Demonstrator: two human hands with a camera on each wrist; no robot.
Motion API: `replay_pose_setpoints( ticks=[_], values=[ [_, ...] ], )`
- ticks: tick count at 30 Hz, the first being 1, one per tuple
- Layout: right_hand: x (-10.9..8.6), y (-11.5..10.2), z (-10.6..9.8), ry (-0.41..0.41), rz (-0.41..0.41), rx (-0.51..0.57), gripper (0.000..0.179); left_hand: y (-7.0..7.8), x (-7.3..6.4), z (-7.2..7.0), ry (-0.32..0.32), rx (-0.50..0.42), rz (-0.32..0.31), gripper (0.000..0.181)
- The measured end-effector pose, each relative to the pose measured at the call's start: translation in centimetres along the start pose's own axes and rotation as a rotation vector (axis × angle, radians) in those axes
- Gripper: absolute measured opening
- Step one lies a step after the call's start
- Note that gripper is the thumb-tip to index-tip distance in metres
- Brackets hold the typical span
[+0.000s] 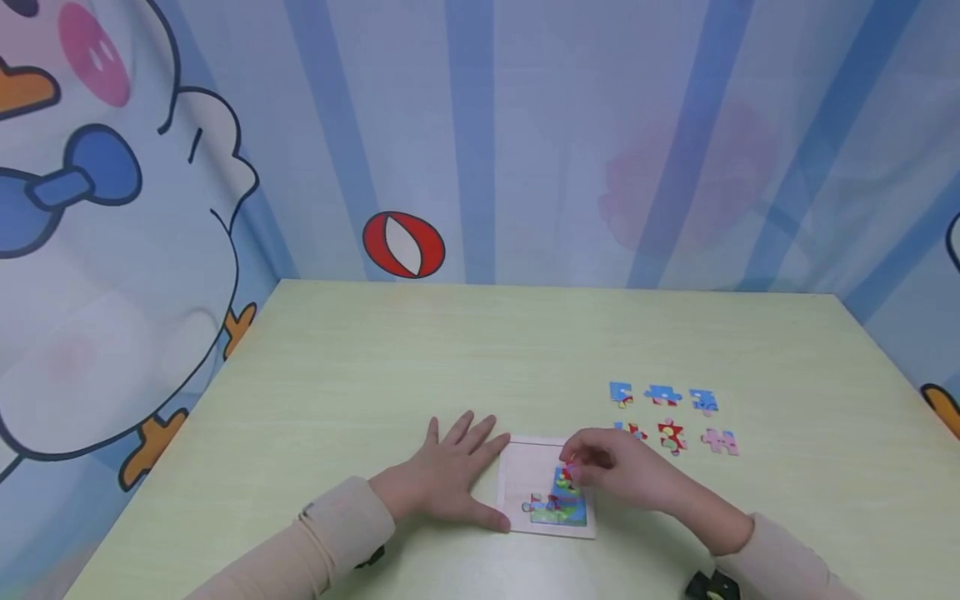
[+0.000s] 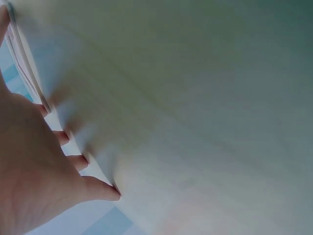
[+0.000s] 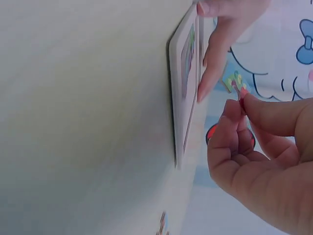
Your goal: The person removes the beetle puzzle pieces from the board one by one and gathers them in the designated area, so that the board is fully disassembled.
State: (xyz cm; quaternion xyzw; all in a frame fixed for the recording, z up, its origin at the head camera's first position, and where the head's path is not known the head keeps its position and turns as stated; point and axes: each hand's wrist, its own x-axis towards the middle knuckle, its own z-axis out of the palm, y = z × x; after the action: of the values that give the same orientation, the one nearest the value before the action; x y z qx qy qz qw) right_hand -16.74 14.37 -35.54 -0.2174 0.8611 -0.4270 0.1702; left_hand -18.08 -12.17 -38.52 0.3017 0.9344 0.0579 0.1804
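Observation:
A white square puzzle tray (image 1: 525, 468) lies near the table's front edge, with several joined jigsaw pieces (image 1: 558, 510) in its lower right part. My left hand (image 1: 453, 475) rests spread on the table, thumb and index finger at the tray's left edge. Its straight fingers (image 2: 100, 188) touch the tabletop in the left wrist view. Above the tray's right side, my right hand (image 1: 633, 471) pinches a small jigsaw piece (image 3: 235, 81) between thumb and fingertips. In the right wrist view that piece is raised off the tray and shows green and yellow.
Right of the tray and behind my right hand, loose jigsaw pieces (image 1: 672, 437) lie in two rows, the nearer row partly hidden by the hand. The pale tabletop (image 1: 375, 350) ends at a blue striped cloth backdrop (image 1: 540, 167). A printed cartoon figure (image 1: 97, 292) covers the left side.

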Motion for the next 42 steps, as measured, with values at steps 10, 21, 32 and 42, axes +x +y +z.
replay_pose_setpoints(
  ticks=[10, 21, 32, 42],
  values=[
    [-2.1, 2.3, -2.6, 0.068, 0.015, -0.133, 0.012, 0.1, -0.1, 0.0, 0.000, 0.003, 0.003, 0.107],
    [-3.0, 4.1, -3.0, 0.121, 0.062, -0.202, 0.011, -0.1, -0.1, 0.0, -0.003, 0.004, 0.001, 0.107],
    [-2.9, 4.5, -2.8, 0.144, 0.149, -0.241, 0.011, 0.0, 0.0, 0.0, -0.006, 0.007, 0.003, 0.107],
    [-2.8, 4.9, -2.7, 0.149, 0.163, -0.279, 0.014, 0.1, -0.2, -0.2, -0.004, -0.003, 0.003, 0.106]
  ],
)
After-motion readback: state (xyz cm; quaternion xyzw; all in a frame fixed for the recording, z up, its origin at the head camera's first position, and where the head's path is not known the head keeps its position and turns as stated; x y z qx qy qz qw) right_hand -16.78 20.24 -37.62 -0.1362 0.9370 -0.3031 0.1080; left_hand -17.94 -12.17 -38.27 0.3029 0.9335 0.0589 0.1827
